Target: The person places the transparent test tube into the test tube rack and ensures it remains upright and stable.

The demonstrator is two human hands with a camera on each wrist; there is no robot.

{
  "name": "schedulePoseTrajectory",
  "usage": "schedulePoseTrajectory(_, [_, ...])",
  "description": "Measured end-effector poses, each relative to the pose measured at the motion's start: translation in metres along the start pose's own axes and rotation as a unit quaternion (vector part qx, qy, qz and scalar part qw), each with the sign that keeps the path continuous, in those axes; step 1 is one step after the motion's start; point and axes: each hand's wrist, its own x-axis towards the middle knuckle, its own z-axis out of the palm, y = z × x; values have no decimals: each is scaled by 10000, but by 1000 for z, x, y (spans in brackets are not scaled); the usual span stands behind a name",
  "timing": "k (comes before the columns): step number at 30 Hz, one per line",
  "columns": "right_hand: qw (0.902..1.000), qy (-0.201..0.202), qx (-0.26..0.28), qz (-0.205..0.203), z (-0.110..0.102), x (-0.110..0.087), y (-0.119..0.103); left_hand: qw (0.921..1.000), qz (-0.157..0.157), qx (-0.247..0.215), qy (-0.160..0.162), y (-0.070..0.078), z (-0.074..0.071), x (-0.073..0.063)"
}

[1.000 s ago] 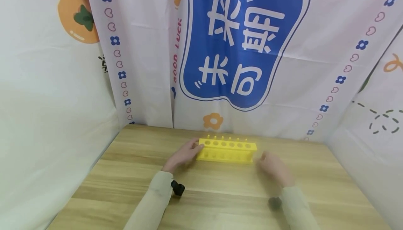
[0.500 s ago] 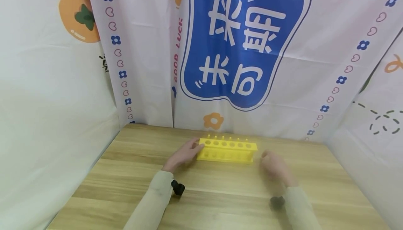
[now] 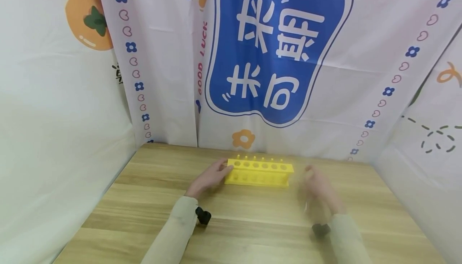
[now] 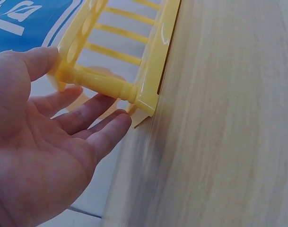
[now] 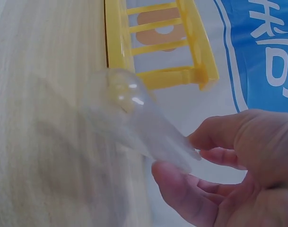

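A yellow test tube rack (image 3: 258,179) with a row of round holes and short pegs stands at the table's back. My left hand (image 3: 211,178) holds its left end. In the left wrist view, the thumb lies at the top plate and fingertips rest by the end post (image 4: 99,85). Right of the rack, my right hand (image 3: 320,187) pinches a clear test tube (image 5: 141,125) by its rim between thumb and fingers. The tube's rounded end points away from the palm, and it looks see-through. In the head view the tube (image 3: 306,206) shows only as a faint streak.
The rack rests on a wood-grain table (image 3: 252,228). Right behind its back edge hangs a printed cloth (image 3: 173,75), and more white cloth (image 3: 54,135) closes off the sides. A small black device (image 3: 203,216) is worn at each wrist.
My right hand has shifted a little to the right, away from the rack, and the test tube now shows faintly below it. The left hand and rack have stayed put.
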Motion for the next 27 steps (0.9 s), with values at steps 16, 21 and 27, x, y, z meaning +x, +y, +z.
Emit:
schedulePoseTrajectory(16, [9968, 552, 548, 183, -14, -9, -16, 9999, -9, 75, -77, -1, -2, -2])
schedulePoseTrajectory(21, [9972, 576, 458, 160, -15, -9, -19, 9999, -42, 16, -123, 1, -4, -3])
schedulePoseTrajectory(27, [9963, 667, 550, 5, -20, -11, -17, 9999, -85, 61, -135, -1, -2, -3])
